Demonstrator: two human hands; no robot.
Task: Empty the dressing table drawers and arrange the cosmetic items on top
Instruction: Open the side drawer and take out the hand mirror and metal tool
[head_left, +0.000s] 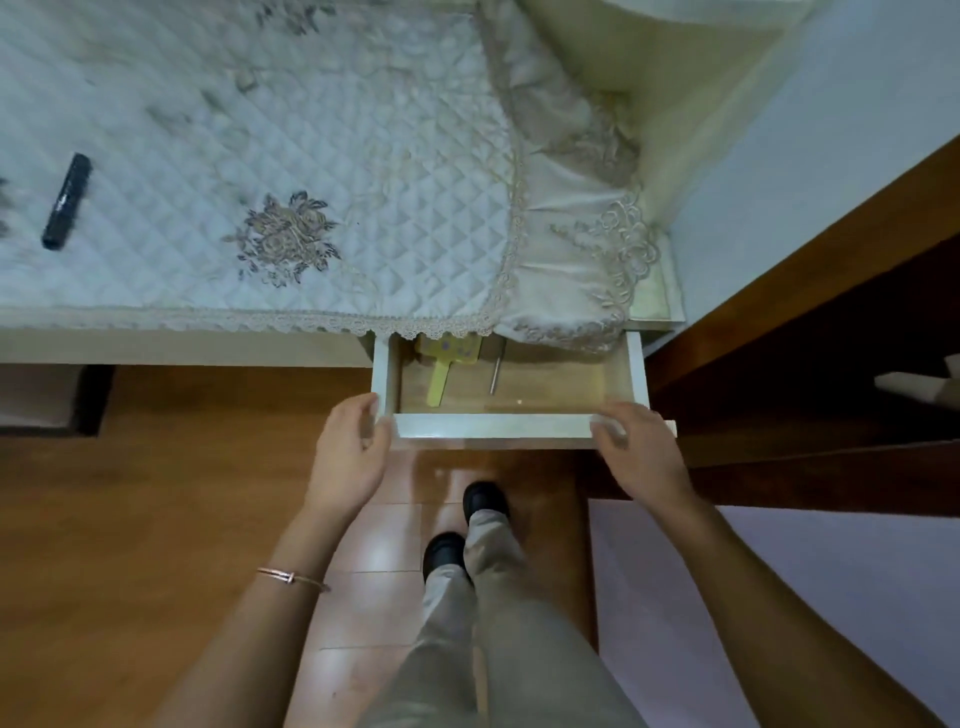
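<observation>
Head view, drawer (493, 427) front gripped between left hand (350, 452), right hand (641, 452)

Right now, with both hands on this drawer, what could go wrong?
The left grip and right grip hold the drawer only at its front corners; pulled too far, it might drop toward the shoes below. The lace hangs over the drawer's back, covering part of the yellow tool and metal rod; reaching in could snag it and shift the tube.
</observation>
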